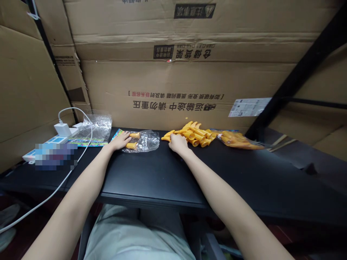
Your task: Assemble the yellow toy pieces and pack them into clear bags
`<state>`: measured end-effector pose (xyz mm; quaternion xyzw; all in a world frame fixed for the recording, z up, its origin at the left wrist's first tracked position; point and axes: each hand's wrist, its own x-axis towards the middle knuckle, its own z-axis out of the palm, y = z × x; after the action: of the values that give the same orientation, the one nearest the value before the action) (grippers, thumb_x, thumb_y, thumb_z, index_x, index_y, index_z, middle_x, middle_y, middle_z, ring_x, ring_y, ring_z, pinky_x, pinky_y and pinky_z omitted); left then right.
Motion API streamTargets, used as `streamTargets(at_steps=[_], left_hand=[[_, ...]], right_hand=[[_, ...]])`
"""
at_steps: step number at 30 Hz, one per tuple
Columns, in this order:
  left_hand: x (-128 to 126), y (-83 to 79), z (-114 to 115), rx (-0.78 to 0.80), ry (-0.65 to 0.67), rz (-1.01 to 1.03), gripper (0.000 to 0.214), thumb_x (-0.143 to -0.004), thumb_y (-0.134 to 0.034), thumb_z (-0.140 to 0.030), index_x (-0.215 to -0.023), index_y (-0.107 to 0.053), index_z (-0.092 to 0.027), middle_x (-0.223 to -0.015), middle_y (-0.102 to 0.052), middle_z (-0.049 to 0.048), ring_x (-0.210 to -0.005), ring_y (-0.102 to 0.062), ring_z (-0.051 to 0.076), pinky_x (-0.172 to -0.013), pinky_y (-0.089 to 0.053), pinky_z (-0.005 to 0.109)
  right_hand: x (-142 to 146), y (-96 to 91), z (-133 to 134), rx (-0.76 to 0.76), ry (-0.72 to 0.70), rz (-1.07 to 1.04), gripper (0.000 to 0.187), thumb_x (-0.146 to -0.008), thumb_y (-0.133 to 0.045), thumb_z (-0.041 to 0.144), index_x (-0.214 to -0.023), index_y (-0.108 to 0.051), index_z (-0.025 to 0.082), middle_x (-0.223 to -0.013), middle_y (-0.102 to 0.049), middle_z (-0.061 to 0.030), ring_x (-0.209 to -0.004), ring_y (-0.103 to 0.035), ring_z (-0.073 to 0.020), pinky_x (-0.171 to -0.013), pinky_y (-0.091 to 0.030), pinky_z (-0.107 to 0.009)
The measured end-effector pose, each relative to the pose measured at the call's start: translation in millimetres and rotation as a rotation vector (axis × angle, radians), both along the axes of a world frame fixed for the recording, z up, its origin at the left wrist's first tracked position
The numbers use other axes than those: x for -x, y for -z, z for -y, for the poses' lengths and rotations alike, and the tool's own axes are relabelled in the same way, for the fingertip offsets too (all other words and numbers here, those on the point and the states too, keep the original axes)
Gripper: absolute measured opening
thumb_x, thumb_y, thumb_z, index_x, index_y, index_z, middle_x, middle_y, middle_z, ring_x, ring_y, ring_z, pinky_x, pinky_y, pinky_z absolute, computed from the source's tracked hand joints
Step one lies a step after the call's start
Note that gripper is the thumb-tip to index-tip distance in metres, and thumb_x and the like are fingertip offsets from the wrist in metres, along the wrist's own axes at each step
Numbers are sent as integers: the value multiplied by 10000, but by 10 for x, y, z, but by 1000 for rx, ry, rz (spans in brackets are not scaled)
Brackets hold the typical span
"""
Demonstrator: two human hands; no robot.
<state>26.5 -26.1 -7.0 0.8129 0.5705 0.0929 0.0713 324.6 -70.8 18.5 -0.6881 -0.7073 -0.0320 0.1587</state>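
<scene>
My left hand (121, 140) lies on the open end of a small clear plastic bag (145, 141) that holds two orange plastic pieces (132, 145); its fingers are stretched flat. My right hand (177, 143) rests with curled fingers at the near edge of a loose pile of orange plastic pieces (193, 134). What the right fingers hold, if anything, is hidden. Both hands are on the black table (151, 180).
A filled clear bag of orange pieces (240, 141) lies right of the pile. Empty clear bags with coloured headers (93, 131) sit at the left, beside a white charger (62, 129), its cable and a power strip. Cardboard walls stand behind; a black metal post (295, 76) slants at right.
</scene>
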Motion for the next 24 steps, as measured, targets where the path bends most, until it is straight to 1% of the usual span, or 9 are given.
streamTargets(at_steps=[2,6,9,12,16,18,20,22,24], left_hand=[[4,6,-6,1,-2,0,690,-894,-187,-495,-1445,-310,-98,-1536,-229,93,-1435,-144,186,-1165,-115,316],[15,27,-26,-4,4,-3,688,-889,-175,-509,-1447,-311,-129,-1540,-224,76,-1435,-144,180,-1163,-115,321],[15,34,-32,0,5,-6,702,-890,-161,-506,-1455,-287,-109,-1542,-216,88,-1437,-136,182,-1164,-106,323],[12,33,-33,2,7,-3,703,-892,-167,-497,-1451,-291,-90,-1541,-214,97,-1437,-133,184,-1164,-103,317],[16,44,-41,-7,1,1,684,-890,-179,-502,-1445,-313,-125,-1538,-225,82,-1435,-144,178,-1163,-113,322],[21,56,-46,-7,-3,7,683,-889,-178,-513,-1445,-312,-140,-1539,-224,78,-1436,-143,180,-1163,-115,337],[26,65,-46,-5,-7,16,676,-889,-177,-521,-1446,-311,-162,-1541,-222,70,-1436,-142,184,-1163,-120,361],[29,66,-42,-3,-12,22,669,-890,-176,-525,-1447,-311,-180,-1543,-220,61,-1436,-144,185,-1161,-124,375],[28,57,-34,-2,-16,22,669,-890,-173,-528,-1447,-312,-185,-1544,-217,56,-1436,-144,182,-1162,-122,368]], right_hand=[[-26,6,-44,-34,11,-144,275,-734,-601,139,-1008,-615,116,-962,-675,-183,-988,-622,-330,-849,-443,-420],[-73,37,-164,-134,-51,-602,512,-677,-621,195,-1174,-508,160,-829,-667,-39,-861,-642,-214,-828,-475,-352],[-42,50,-200,-230,-113,-918,577,-656,-611,237,-1206,-446,180,-885,-654,-24,-820,-636,-175,-798,-503,-326],[40,27,-154,-240,-176,-1183,471,-681,-602,280,-1118,-444,206,-918,-658,-29,-752,-647,-159,-733,-532,-304],[161,7,-68,-60,-230,-1468,204,-765,-555,250,-935,-444,223,-852,-681,-26,-689,-675,-149,-705,-551,-291],[207,36,-59,76,-227,-1525,115,-806,-509,236,-893,-436,223,-838,-683,-39,-687,-684,-164,-682,-561,-312],[228,87,-74,175,-161,-1469,133,-803,-496,210,-925,-442,220,-838,-675,-49,-689,-686,-182,-661,-566,-332],[219,141,-92,159,-77,-1279,273,-767,-520,183,-1032,-460,211,-892,-661,-59,-740,-684,-189,-704,-562,-335],[186,173,-92,61,-67,-980,434,-732,-559,171,-1155,-465,194,-1018,-635,-82,-858,-665,-193,-804,-537,-332]])
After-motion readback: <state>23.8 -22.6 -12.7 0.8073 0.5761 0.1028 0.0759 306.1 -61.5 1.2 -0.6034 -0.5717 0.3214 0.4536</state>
